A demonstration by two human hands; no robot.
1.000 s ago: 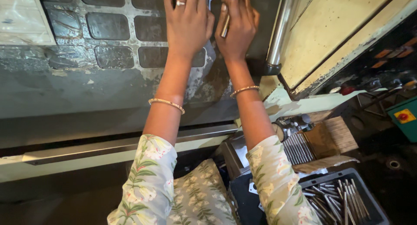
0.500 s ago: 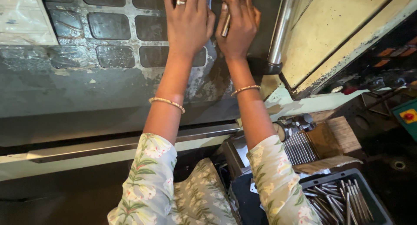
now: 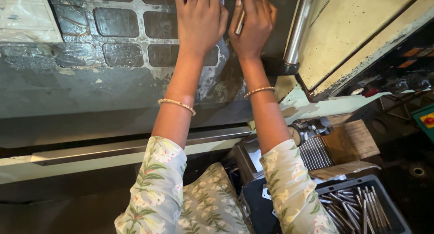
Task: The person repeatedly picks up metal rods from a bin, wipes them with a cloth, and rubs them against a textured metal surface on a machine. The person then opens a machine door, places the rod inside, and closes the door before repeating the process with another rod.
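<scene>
Both my arms reach up and away to the top of the view, in floral sleeves with a thin bangle on each wrist. My left hand, wearing a ring, lies flat against the dark, worn machine surface. Right beside it, my right hand is closed around a thin metal rod, held upright against the same surface. The fingertips of both hands run past the top edge and are hidden.
A shiny vertical steel bar and a cream machine housing stand to the right. A dark crate of several metal rods sits at the lower right, with a row of rods and wooden blocks above it.
</scene>
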